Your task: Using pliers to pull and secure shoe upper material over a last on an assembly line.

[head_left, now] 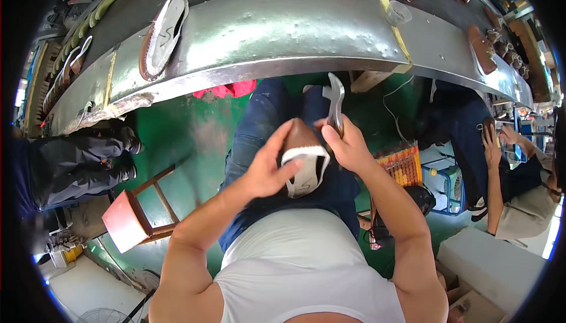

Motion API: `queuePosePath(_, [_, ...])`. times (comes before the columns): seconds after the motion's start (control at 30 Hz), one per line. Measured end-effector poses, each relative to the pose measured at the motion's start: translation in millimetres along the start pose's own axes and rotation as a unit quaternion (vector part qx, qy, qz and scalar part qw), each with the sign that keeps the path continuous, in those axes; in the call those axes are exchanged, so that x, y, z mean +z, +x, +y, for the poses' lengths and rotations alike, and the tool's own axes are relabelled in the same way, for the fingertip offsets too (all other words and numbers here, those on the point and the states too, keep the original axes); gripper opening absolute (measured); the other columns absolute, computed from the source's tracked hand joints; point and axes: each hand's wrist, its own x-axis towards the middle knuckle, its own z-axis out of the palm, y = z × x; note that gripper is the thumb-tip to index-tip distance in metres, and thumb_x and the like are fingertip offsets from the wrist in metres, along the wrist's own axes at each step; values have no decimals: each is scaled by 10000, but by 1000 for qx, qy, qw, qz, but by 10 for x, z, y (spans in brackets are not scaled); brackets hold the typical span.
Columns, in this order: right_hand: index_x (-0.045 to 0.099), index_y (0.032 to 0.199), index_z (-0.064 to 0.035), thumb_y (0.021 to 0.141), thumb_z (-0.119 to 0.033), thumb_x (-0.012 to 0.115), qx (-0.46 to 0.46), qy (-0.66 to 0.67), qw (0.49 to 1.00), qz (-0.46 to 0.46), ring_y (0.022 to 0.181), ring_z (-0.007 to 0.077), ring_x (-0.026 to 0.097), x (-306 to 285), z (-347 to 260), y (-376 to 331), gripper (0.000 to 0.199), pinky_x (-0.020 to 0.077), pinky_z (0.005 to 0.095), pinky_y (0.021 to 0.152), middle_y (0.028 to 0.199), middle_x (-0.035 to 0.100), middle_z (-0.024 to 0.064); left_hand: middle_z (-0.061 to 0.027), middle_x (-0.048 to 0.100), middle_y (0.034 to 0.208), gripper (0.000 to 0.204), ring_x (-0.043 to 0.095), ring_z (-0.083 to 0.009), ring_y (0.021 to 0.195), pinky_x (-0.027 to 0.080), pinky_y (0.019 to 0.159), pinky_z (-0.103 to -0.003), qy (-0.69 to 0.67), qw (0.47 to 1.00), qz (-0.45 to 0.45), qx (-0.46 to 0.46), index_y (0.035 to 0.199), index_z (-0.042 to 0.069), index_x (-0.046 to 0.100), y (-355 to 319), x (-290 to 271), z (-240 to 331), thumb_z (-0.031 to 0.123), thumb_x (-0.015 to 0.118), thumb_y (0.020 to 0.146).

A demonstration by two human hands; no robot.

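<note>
Over my lap, my left hand (272,168) grips a part-made shoe (303,137). Its brown leather toe points away from me. A pale insole (306,180) with a dark pen mark faces up, and white lining edges the opening. My left thumb lies across the insole. Just right of the shoe, my right hand (349,146) is closed round the lower part of metal lasting pincers (336,100). Their curved head points up and away, with a short knob on its left side. The palm hides the handles. The pincers' head is apart from the shoe.
A metal-edged bench (283,25) curves ahead, bearing another brown shoe (164,37) and a clear plastic cup (398,13). A wooden stool (132,220) stands left. Another person's hand (491,146) works at right. Red cloth (227,89) lies under the bench.
</note>
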Motion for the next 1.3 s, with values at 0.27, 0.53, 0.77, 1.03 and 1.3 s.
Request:
queuePosePath(0.27, [523, 1038, -5, 1026, -324, 490, 15, 46, 997, -59, 832, 199, 572, 210, 8, -81, 321, 463, 361, 765, 876, 578, 131, -292, 256, 1519, 665, 325, -443, 1392, 267, 1153, -464, 137, 983, 75, 91, 1497, -71, 155, -163, 489, -76, 220, 499, 1008])
queuePosePath(0.53, [545, 1005, 11, 996, -454, 530, 63, -2, 995, -82, 818, 238, 605, 124, 148, 176, 465, 478, 377, 747, 887, 618, 160, -291, 316, 1489, 748, 334, -388, 1401, 277, 1149, -417, 26, 1000, 10, -14, 1508, -75, 115, -39, 282, -179, 375, 462, 1022])
queuePosePath(0.77, [565, 1015, -5, 807, -433, 783, 155, 17, 984, -90, 856, 154, 601, -266, -86, -10, 524, 494, 308, 761, 934, 630, 86, -250, 480, 1355, 599, 439, -400, 1273, 321, 1092, -445, 261, 954, -9, 147, 1457, -46, 342, -121, 170, -207, 358, 426, 1022])
queuePosePath(1.03, [550, 1053, -63, 756, -299, 837, 153, 208, 954, -154, 833, 90, 527, -485, 224, -183, 476, 465, 274, 726, 942, 573, 9, -50, 624, 1008, 450, 623, -154, 888, 506, 792, -301, -298, 903, 194, -239, 1260, 59, 521, 349, -246, -732, 426, 544, 1001])
queuePosePath(1.3, [585, 1026, 84, 819, -470, 764, 221, 85, 972, 7, 777, 194, 659, 63, 436, 108, 618, 540, 356, 720, 895, 673, 130, -271, 455, 1422, 765, 469, -391, 1312, 373, 1085, -411, 213, 970, 46, -105, 1492, -9, 305, -58, 342, -793, 436, 607, 948])
